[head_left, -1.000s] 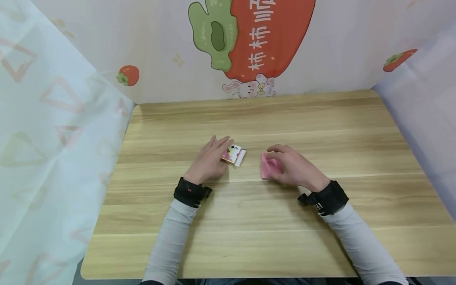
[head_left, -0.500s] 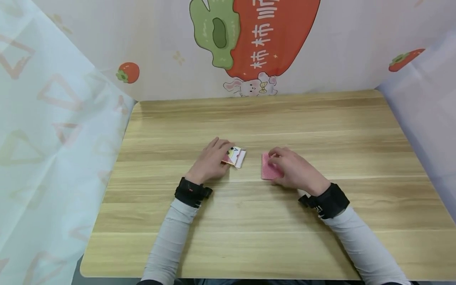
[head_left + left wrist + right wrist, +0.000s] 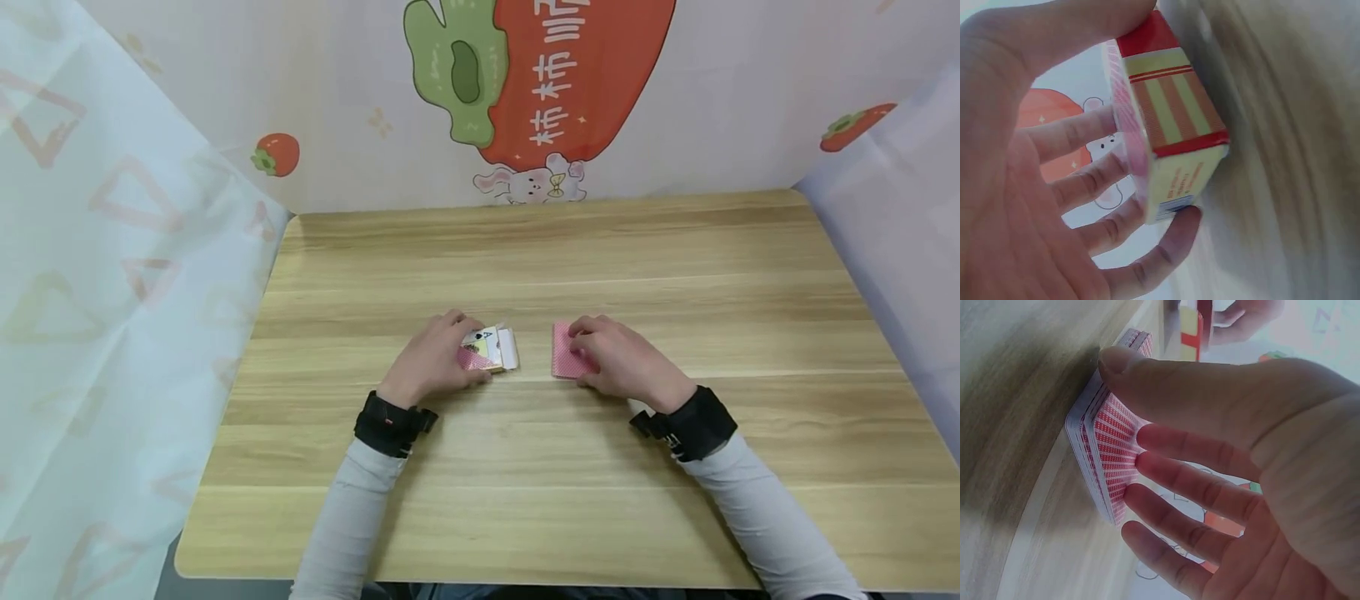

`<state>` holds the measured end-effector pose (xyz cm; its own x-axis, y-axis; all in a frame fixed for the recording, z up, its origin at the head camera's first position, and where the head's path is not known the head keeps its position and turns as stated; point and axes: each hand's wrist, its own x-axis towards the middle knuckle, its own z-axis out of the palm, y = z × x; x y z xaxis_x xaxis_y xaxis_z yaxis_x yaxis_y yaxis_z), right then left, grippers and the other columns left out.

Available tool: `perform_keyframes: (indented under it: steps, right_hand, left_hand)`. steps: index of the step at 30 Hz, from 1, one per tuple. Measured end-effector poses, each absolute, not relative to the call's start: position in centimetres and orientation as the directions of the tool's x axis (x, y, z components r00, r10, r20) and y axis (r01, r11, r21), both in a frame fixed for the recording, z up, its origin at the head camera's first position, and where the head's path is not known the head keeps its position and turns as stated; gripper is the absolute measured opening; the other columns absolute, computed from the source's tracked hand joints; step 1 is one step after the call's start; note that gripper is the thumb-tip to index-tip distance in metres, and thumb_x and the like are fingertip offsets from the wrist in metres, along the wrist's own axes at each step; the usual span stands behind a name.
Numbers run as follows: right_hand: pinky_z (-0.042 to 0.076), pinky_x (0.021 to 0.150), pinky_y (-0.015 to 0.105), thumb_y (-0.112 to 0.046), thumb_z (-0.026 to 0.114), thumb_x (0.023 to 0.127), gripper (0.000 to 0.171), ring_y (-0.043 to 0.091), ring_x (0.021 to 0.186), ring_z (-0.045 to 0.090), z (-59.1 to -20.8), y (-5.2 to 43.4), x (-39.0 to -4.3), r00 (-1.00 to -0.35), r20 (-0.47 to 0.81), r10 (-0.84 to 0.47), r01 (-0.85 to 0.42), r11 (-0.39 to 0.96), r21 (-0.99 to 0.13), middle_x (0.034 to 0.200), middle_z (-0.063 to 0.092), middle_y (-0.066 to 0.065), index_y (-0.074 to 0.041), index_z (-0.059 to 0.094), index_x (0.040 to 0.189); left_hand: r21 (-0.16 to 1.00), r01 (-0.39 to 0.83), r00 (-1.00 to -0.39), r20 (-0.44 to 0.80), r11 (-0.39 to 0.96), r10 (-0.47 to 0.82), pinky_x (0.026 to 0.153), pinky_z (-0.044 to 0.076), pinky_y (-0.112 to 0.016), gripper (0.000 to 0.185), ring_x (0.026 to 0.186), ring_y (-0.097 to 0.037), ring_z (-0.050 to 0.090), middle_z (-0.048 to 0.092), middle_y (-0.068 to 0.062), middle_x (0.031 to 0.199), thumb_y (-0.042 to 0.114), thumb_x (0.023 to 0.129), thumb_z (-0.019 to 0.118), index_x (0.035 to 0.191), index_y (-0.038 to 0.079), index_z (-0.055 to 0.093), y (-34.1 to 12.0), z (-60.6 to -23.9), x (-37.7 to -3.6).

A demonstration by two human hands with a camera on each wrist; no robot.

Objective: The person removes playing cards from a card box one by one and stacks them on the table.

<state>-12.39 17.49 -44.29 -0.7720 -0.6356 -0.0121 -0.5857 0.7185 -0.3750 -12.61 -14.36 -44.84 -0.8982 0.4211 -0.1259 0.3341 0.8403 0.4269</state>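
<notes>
My left hand (image 3: 429, 360) grips a playing card box (image 3: 491, 352), thumb on its near side and fingers along the top and far side. The box has an ace and a pink pattern on its upper face, and a white flap stands out at its right end. In the left wrist view the box (image 3: 1169, 103) shows a red and cream striped side, and the little finger touches its end. To the right, my right hand (image 3: 630, 362) holds a deck of cards (image 3: 562, 350) lying face down, thumb against its near edge. The fingertips rest on the red patterned back (image 3: 1116, 440).
Both lie on a wooden table (image 3: 480, 483). A printed white cloth (image 3: 337, 100) hangs behind the table's back edge, with more cloth (image 3: 97, 275) along the left and right sides. A short gap parts the box from the deck.
My left hand has taken hold of the card box and drawn it slightly nearer and to the left, turning it straighter. The right hand has stayed at the deck, which has barely moved.
</notes>
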Motion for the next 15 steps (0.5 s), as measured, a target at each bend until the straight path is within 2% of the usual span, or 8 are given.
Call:
perform_keyframes:
  steps: [9, 15]
  right_hand:
    - [0.056, 0.099, 0.049, -0.012, 0.092, 0.083, 0.028, 0.036, 0.118, 0.065, -44.3, 18.0, -12.0, -0.770, 0.001, -0.638, -0.592, 0.713, -0.375, 0.130, 0.069, 0.020, 0.001, 0.079, 0.104]
    - [0.058, 0.096, 0.047, -0.011, 0.087, 0.087, 0.021, 0.033, 0.114, 0.067, -44.9, 18.4, -11.0, -0.762, 0.073, -0.644, -0.617, 0.686, -0.386, 0.125, 0.071, 0.015, 0.000, 0.080, 0.103]
  left_hand:
    - [0.527, 0.301, -0.926, -0.037, 0.795, 0.375, 0.105, 0.053, -0.051, 0.074, 0.137, -0.030, 0.053, 0.064, -0.005, 0.146, 0.047, 0.078, 0.093, 0.141, 0.019, 0.066, -13.6, -44.6, -9.8]
    - [0.510, 0.352, -0.917, 0.021, 0.785, 0.397, 0.096, 0.056, -0.045, 0.074, 0.123, -0.028, 0.061, 0.067, -0.003, 0.139, 0.047, 0.078, 0.093, 0.141, 0.018, 0.067, -13.3, -44.8, -8.5]
